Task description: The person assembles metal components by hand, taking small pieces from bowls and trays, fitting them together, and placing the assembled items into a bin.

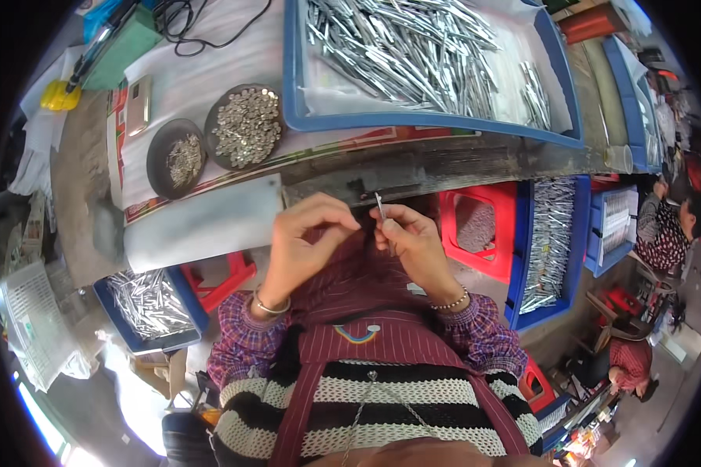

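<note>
Between the thumb and fingers of my right hand (414,243), a slim silvery metal piece (379,204) stands nearly upright, its top end showing above the fingertips. My left hand (308,241) is close beside it, thumb and forefinger pinched together; whatever they hold, if anything, is too small to make out. Both hands are over my maroon apron, just short of the worn table edge (444,167). Beyond the left hand are a dark round dish (213,148) of small shiny metal parts and a second dark dish (157,183) with fewer, finer parts.
A large blue tray (436,123) of slim metal pieces lies on the table. More such pieces fill a blue bin (202,317) at lower left and a long one (571,268) at right. Red stools (483,263) stand below. Two other people sit at far right.
</note>
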`<state>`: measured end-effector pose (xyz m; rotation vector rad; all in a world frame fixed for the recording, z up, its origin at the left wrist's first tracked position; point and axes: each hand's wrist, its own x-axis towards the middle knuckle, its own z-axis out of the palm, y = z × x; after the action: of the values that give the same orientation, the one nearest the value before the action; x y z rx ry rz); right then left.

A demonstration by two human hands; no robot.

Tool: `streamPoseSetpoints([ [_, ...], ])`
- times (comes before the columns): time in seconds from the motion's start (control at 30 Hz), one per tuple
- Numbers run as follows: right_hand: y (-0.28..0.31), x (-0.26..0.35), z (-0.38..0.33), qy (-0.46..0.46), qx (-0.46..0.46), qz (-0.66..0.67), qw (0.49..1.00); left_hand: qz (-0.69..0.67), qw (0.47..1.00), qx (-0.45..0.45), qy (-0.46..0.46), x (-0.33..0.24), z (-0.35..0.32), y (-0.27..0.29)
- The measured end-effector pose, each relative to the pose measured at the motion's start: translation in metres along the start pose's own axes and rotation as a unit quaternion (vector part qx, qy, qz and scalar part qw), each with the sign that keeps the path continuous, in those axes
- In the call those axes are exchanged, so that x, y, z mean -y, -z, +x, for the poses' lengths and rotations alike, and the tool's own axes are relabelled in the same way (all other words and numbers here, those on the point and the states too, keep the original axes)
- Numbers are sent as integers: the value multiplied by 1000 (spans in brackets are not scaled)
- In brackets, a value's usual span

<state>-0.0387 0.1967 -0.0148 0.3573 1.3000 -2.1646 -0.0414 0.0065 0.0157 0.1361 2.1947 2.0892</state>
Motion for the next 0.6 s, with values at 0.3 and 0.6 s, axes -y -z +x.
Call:
streamPoseSetpoints([
  [0.3, -1, 6, -11, 6, -33, 37, 999, 49, 998, -37, -6, 7, 3, -36],
  [0.6, 4, -1, -10, 19, -12, 12, 1000, 32, 998, -44, 36, 8, 1, -39],
])
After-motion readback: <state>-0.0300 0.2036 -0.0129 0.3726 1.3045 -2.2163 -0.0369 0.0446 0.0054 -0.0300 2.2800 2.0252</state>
